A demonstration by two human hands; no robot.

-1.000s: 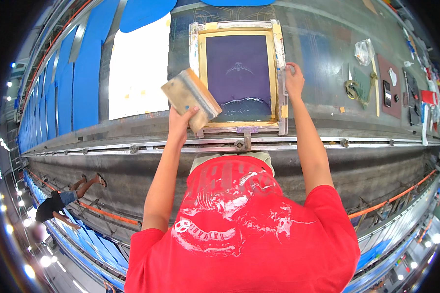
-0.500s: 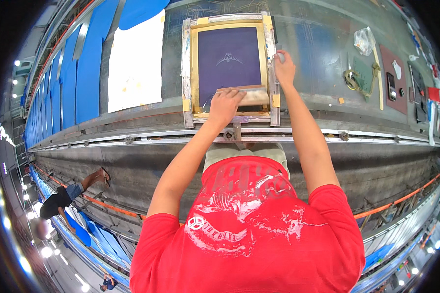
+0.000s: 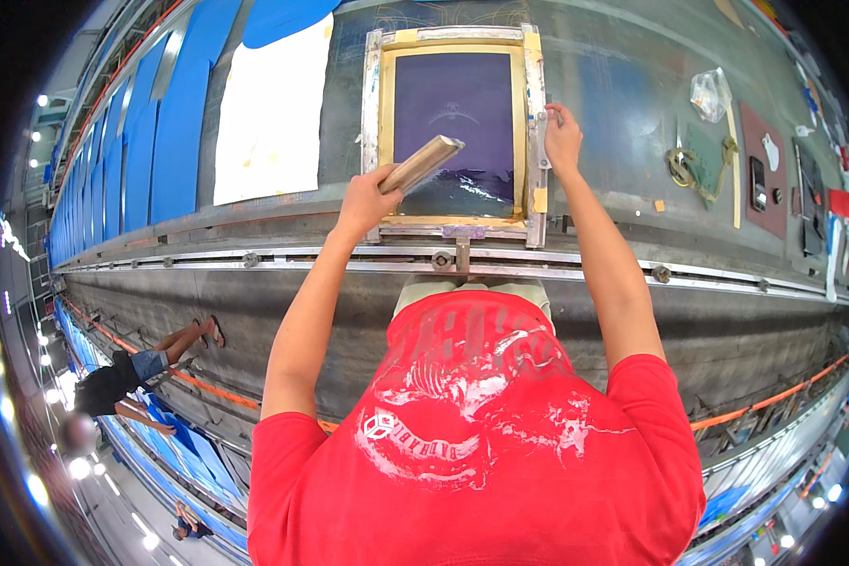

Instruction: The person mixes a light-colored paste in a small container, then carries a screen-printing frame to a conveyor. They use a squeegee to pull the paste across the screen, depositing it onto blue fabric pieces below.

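My left hand (image 3: 368, 198) grips a wooden-handled squeegee (image 3: 421, 164), tilted up to the right over the lower left of a screen-printing frame (image 3: 400, 37). The purple mesh (image 3: 455, 87) carries a faint pale design and has a glossy streak low down, beside the squeegee. My right hand (image 3: 563, 137) has its fingers curled at the metal fitting on the frame's right side. A white sheet (image 3: 266, 132) lies on the long table (image 3: 613, 113) to the left of the frame.
Blue pieces (image 3: 174, 141) line the table's left. At right are a bagged item (image 3: 709, 94), a tape roll (image 3: 679, 170), a maroon board (image 3: 766, 189) and a phone (image 3: 757, 184). A metal rail (image 3: 585, 264) runs along the near edge. A co-worker (image 3: 132, 387) stands at another table; another person is farther off.
A second ago the squeegee was tilted the other way, half a second ago level low on the screen; now it is raised diagonally. My left hand has moved left since half a second ago.
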